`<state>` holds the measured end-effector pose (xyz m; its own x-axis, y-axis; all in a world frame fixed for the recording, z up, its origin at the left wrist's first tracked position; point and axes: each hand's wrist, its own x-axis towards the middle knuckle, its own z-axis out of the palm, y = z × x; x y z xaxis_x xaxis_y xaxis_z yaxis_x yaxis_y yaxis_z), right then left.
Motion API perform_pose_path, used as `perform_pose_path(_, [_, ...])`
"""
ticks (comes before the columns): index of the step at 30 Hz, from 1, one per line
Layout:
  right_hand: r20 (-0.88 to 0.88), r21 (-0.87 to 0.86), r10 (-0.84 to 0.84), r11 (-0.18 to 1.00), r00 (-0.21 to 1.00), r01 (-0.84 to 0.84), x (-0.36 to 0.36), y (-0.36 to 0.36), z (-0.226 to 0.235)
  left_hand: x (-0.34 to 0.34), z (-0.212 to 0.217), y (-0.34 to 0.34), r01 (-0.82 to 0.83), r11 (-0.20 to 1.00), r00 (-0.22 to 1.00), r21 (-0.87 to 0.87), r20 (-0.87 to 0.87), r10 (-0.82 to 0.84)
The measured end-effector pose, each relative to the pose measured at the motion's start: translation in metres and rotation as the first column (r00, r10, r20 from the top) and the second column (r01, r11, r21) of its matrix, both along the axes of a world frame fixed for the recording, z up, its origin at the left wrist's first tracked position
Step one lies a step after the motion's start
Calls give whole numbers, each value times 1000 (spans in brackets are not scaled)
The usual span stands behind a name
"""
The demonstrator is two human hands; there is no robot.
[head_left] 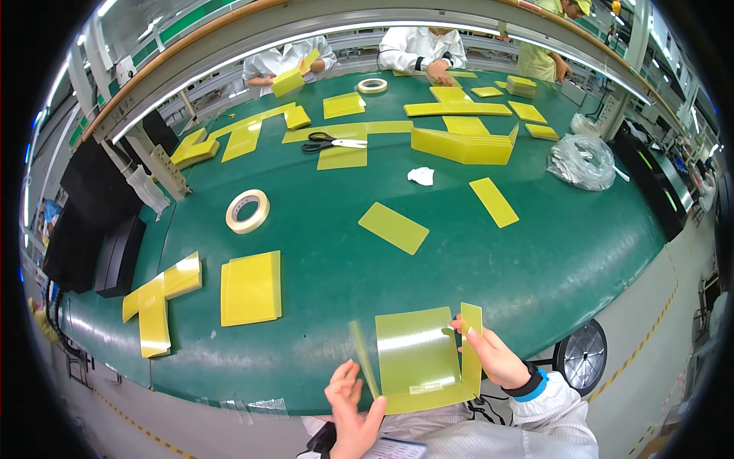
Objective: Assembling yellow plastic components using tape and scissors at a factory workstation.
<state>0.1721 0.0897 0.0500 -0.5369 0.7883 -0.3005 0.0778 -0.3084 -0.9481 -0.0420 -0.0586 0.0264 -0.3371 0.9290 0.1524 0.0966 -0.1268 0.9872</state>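
Close to me at the table's near edge is a yellow plastic sheet (417, 348) with its two side flaps folded upward. My right hand (497, 359) grips the narrow right flap (472, 352), thumb on the inner face and fingers behind. My left hand (352, 405) is at the raised left flap (363, 359), which looks slightly blurred. Its fingers are apart and loosely curved on the flap's outer side, with the thumb by the lower left corner. A small clear strip (436, 386) lies along the sheet's lower part.
Left of me lie a stack of yellow sheets (251, 289), crossed yellow pieces (160, 302) and a tape roll (248, 211). Ahead are two loose yellow pieces (394, 228), crumpled white paper (420, 176), scissors (334, 143) and a bag of cable (581, 163). Co-workers (422, 52) handle pieces across the table.
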Motion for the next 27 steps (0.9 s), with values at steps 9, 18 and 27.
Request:
perform_pose_path(9, [-97,-211,-57,977,994,35,-4,9,13,-2,19,27,130,915,990,-382,107,-96])
perform_pose_path(18, [-349,-25,21,999,937,-32,-20,-7,-2,-2,32,16,40,995,983,-91,183,-23])
perform_pose_path(27, [-423,665,312,744,851,58,-62,9,-25,-18,7,23,-108,969,987,224,-91,131])
